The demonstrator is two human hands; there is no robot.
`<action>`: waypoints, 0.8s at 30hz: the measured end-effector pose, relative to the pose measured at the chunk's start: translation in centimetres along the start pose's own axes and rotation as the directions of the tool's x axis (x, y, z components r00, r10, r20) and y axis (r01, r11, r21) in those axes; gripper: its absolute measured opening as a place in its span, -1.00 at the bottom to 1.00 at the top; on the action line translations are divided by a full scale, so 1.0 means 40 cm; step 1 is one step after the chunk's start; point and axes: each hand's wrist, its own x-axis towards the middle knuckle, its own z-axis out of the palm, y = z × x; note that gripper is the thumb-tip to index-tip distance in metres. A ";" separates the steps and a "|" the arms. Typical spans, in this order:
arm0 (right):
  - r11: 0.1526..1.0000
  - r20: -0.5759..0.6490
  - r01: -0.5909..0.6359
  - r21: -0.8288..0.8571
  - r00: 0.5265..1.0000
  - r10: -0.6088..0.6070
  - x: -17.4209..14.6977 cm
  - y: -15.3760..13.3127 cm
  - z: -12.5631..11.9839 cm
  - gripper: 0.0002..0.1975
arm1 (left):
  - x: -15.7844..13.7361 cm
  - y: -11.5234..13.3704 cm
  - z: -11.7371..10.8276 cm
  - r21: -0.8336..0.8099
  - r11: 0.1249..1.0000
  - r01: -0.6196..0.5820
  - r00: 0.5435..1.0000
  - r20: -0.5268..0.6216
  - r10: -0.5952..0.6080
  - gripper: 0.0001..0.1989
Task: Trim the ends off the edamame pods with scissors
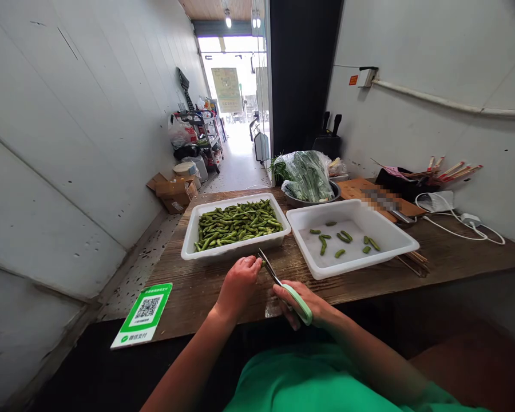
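Observation:
My left hand [241,285] pinches a green edamame pod [263,264], most of it hidden by the fingers. Green-handled scissors [298,304] are gripped in my right hand [313,303], their blades at the pod beside my left fingertips. Whether the blades touch the pod I cannot make out. Just beyond my left hand stands a white tub [236,250] heaped with edamame pods [236,223]. To its right, a second white tub [356,262] has several pods [345,236] scattered over its bottom.
A bowl [311,200] with bagged leafy greens [306,174] stands behind the tubs. A wooden cutting board [360,191], a white cable [467,226] and a dark container of skewers [416,177] lie right. A QR-code card [146,312] sits at the table's left edge.

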 end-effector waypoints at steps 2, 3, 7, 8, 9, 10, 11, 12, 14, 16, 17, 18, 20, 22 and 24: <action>1.000 -0.006 -0.004 0.031 1.000 0.004 -0.003 -0.004 0.000 -0.51 | -0.002 0.003 0.000 0.011 1.000 -0.006 1.000 0.007 0.006 -0.66; 0.999 -0.011 -0.009 0.048 1.000 0.010 -0.004 -0.006 0.000 -0.51 | -0.003 0.005 0.000 0.010 1.000 -0.006 1.000 0.009 0.006 -0.66; 0.996 -0.053 -0.038 0.077 0.998 0.042 -0.009 -0.007 0.001 -0.50 | -0.001 0.001 0.007 -0.084 0.996 0.014 1.000 -0.020 -0.016 -0.70; 0.996 -0.062 -0.036 0.078 0.997 0.041 -0.010 -0.006 0.001 -0.50 | 0.000 -0.003 0.008 -0.141 0.990 0.029 0.998 -0.057 -0.037 -0.73; 0.996 -0.060 -0.034 0.087 0.997 0.039 -0.011 -0.003 0.001 -0.50 | 0.001 -0.008 0.008 -0.217 0.975 0.047 0.992 -0.105 -0.071 -0.76; 0.994 -0.047 -0.033 0.108 0.998 0.039 -0.012 0.000 0.000 -0.50 | 0.001 -0.014 0.007 -0.307 0.949 0.064 0.981 -0.156 -0.117 -0.78; 0.989 -0.023 -0.039 0.145 0.999 0.043 -0.012 0.003 0.000 -0.51 | 0.001 -0.020 0.005 -0.406 0.910 0.082 0.965 -0.197 -0.175 -0.79; 0.980 0.011 -0.052 0.192 0.999 0.051 -0.012 0.007 0.000 -0.50 | 0.001 -0.024 0.002 -0.511 0.854 0.103 0.944 -0.220 -0.245 -0.79; 0.954 0.092 -0.085 0.288 0.994 0.061 -0.012 0.016 0.000 -0.47 | -0.001 -0.029 -0.004 -0.727 0.667 0.164 0.896 -0.173 -0.409 -0.75; 0.931 0.146 -0.096 0.352 0.988 0.047 -0.009 0.026 0.001 -0.43 | -0.003 -0.028 -0.007 -0.901 0.374 0.220 0.839 -0.021 -0.544 -0.69; 0.927 0.158 -0.094 0.364 0.987 0.038 -0.008 0.029 0.002 -0.42 | -0.004 -0.026 -0.007 -0.949 0.213 0.232 0.814 0.069 -0.577 -0.66; 0.927 0.161 -0.088 0.364 0.986 0.031 -0.007 0.032 0.002 -0.42 | -0.004 -0.024 -0.007 -0.970 0.069 0.233 0.795 0.149 -0.588 -0.64; 0.939 0.157 -0.082 0.333 0.987 0.031 -0.004 0.034 0.003 -0.43 | -0.006 -0.019 -0.004 -0.965 -0.134 0.224 0.773 0.260 -0.579 -0.62; 0.954 0.158 -0.081 0.289 0.987 0.036 -0.002 0.031 0.003 -0.45 | -0.008 -0.015 -0.001 -0.945 -0.246 0.216 0.765 0.320 -0.559 -0.63; 0.959 0.163 -0.081 0.270 0.986 0.037 0.000 0.026 0.003 -0.46 | -0.010 -0.009 0.001 -0.929 -0.307 0.208 0.766 0.350 -0.539 -0.65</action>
